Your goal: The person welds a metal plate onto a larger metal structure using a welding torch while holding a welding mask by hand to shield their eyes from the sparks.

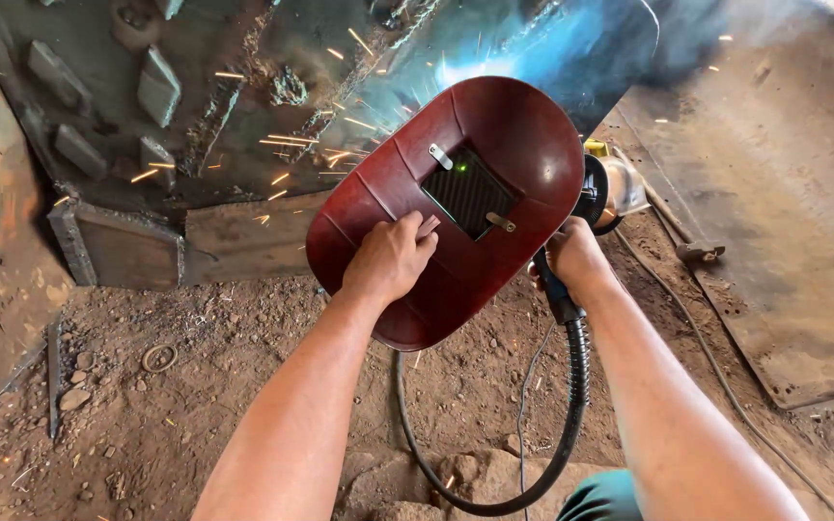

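Note:
My left hand (pixel 390 259) grips the handle of a dark red hand-held welding shield (pixel 456 125) with a small dark window (pixel 470 193), held up in front of me. My right hand (pixel 576 256) is closed on a black welding torch handle (pixel 557 294), mostly hidden behind the shield. A black ribbed hose (pixel 571 405) loops down from the handle over the dirt. Behind the shield's top edge a bright blue-white arc (pixel 465 69) glows on a large grey steel structure (pixel 243 106), and orange sparks fly left.
An angle grinder (pixel 610 188) lies behind the shield at right. A hammer-like tool (pixel 692 246) and thin cables lie beside a rusty steel plate (pixel 784 222). Steel blocks are welded on the structure at upper left. Stones, a metal ring (pixel 158 358) and a rod lie on the dirt.

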